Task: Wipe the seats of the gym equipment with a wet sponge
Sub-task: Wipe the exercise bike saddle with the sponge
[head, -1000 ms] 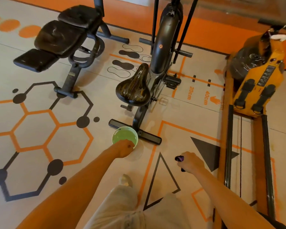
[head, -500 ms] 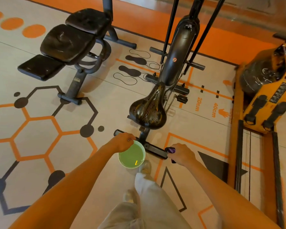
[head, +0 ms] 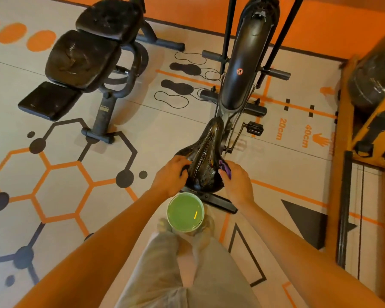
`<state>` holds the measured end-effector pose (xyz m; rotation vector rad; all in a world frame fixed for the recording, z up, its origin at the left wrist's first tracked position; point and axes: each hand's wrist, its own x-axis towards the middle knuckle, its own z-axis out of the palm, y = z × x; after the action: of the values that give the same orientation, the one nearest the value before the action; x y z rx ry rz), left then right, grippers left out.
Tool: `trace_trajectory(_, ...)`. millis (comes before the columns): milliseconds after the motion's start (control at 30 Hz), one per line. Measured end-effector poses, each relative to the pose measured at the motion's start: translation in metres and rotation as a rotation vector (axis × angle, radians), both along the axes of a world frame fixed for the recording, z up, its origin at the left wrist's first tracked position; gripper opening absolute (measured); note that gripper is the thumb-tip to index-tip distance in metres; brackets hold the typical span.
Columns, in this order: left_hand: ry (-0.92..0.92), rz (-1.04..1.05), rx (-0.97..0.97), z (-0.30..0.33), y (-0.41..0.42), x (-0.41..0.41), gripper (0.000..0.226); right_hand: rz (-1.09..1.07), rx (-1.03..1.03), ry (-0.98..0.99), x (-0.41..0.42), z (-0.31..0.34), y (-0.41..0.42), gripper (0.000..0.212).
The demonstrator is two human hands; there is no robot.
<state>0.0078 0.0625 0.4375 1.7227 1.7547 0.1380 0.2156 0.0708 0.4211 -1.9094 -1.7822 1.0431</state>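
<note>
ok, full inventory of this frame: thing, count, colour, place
bike saddle: 1, glossy black, centre, between both hands
exercise bike: 1, black, upper centre
sponge: 1, purple, at the saddle's right edge
bowl: 1, green, on the floor below the saddle
bench: 1, black, three pads, upper left
rowing machine: 1, yellow and orange, right edge
floor mat: 1, pale with orange and dark markings
left hand: grip on the saddle's left side
right hand: grip on the sponge
</note>
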Motion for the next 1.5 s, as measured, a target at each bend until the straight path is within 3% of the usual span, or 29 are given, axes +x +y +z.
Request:
trace_trajectory(133, 0.036, -0.088, 0.045, -0.005, 0.022, 0.001, 0.049, -0.131, 0.070, 0.100, -0.019, -0.009, 0.012, 0.043)
trace_trajectory(267, 0.029, -0.190, 0.135, -0.017, 0.038, 0.000, 0.056, -0.159, 0.104, 0.076, -0.038, -0.022, 0.018, 0.050)
trace_trajectory(567, -0.064, -0.414, 0.191, -0.059, 0.052, -0.002, 0.062, -0.034, 0.271, -0.256, -0.070, -0.076, -0.029, 0.056)
trace_trajectory(733, -0.111, -0.449, 0.239, -0.087, 0.050, -0.011, 0.060, -0.043, 0.298, -0.399, -0.084, -0.093, -0.081, 0.091)
trace_trajectory(900, -0.075, -0.455, 0.282, -0.094, 0.048, -0.010, 0.056, -0.204, 0.273, -0.425, -0.090, -0.082, -0.015, 0.051)
trace_trajectory(1100, -0.145, -0.388, 0.302, -0.101, 0.044, -0.007, 0.055, -0.151, 0.334, -0.473, -0.101, -0.107, -0.081, 0.055)
trace_trajectory(1300, -0.114, -0.397, 0.324, -0.102, 0.045, -0.007, 0.054, -0.259, 0.304, -0.393, -0.091, -0.090, -0.001, 0.052)
trace_trajectory(1500, -0.103, -0.384, 0.329, -0.102, 0.044, -0.004, 0.056, -0.164, 0.348, -0.409, -0.090, -0.114, -0.086, 0.054)
